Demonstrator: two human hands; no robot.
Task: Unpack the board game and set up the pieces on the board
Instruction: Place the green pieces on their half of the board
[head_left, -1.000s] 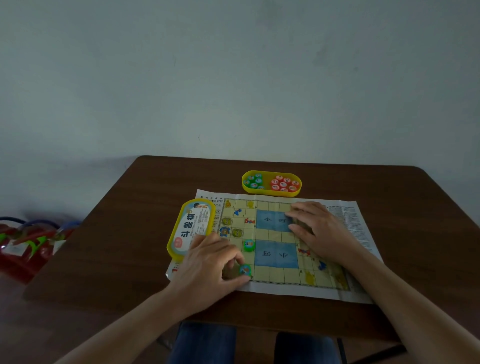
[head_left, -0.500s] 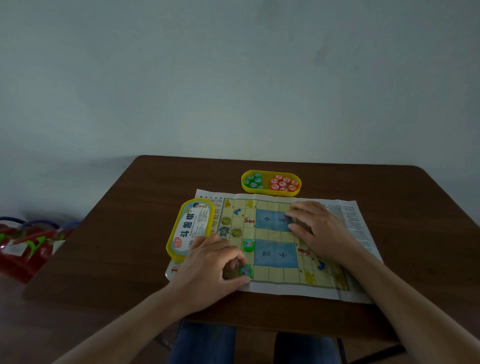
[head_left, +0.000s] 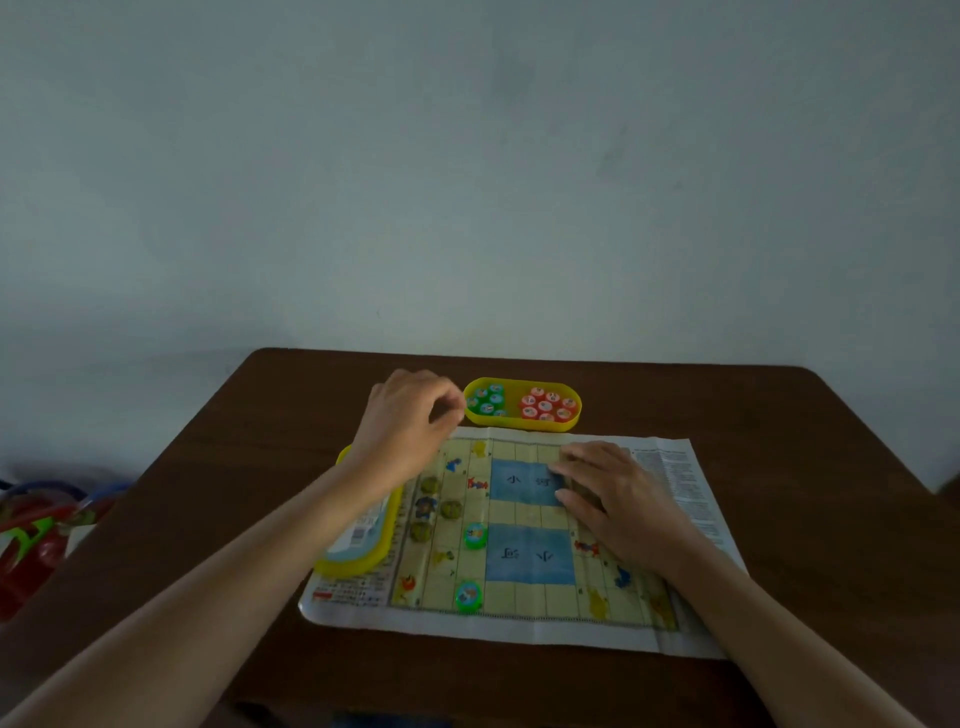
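A paper game board (head_left: 519, 597) with a yellow grid and two blue fields lies flat on the brown table (head_left: 779, 415). Two green round pieces stand on it, one (head_left: 475, 535) beside the near blue field and one (head_left: 468, 595) at the near edge. A yellow oval tray (head_left: 571, 423) behind the board holds several green pieces (head_left: 487, 401) and several red pieces (head_left: 548, 405). My left hand (head_left: 410, 421) hovers at the tray's left end, fingers curled, nothing visible in them. My right hand (head_left: 608, 493) rests flat on the board.
The yellow lid (head_left: 363, 551) with a printed label lies at the board's left edge, partly under my left forearm. Red and blue objects (head_left: 36, 525) sit on the floor at the left. A plain wall stands behind the table.
My left hand has let go of the green piece at the board's near edge and moved up and away to the tray's left end. My right hand has stayed put.
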